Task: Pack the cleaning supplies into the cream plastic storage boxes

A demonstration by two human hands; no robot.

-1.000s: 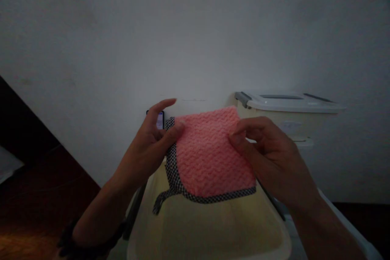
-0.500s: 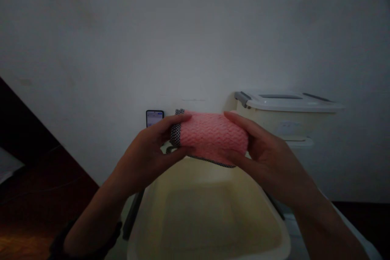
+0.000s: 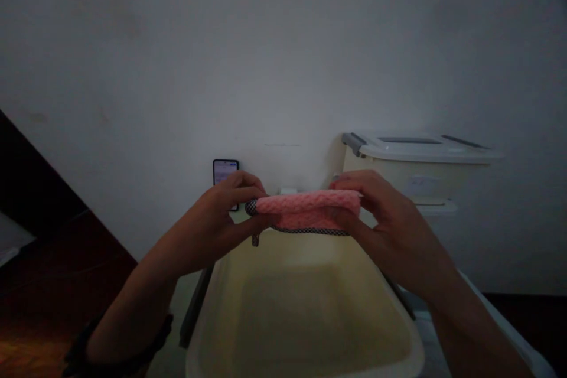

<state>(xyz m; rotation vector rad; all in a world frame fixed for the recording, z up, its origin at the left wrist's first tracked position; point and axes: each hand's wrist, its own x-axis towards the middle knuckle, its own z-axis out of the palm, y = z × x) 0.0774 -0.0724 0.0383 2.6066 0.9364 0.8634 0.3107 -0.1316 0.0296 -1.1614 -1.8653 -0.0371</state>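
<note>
A folded pink knitted cloth (image 3: 305, 211) with a black-and-white checked border is held flat in the air between both hands. My left hand (image 3: 224, 212) pinches its left end with curled fingers. My right hand (image 3: 381, 218) grips its right end, fingers over the top and thumb beneath. The cloth hovers above the far rim of an open cream plastic tub (image 3: 305, 313), which looks empty inside.
A closed cream storage box with a white lid (image 3: 416, 156) stands behind on the right against a white wall. A phone (image 3: 225, 171) with a lit screen leans on the wall behind my left hand. Dark floor lies to the left.
The cloth, held open and hanging a second ago, has been folded over into a flat narrow bundle and lowered slightly toward the tub. Both hands closed in on its ends.
</note>
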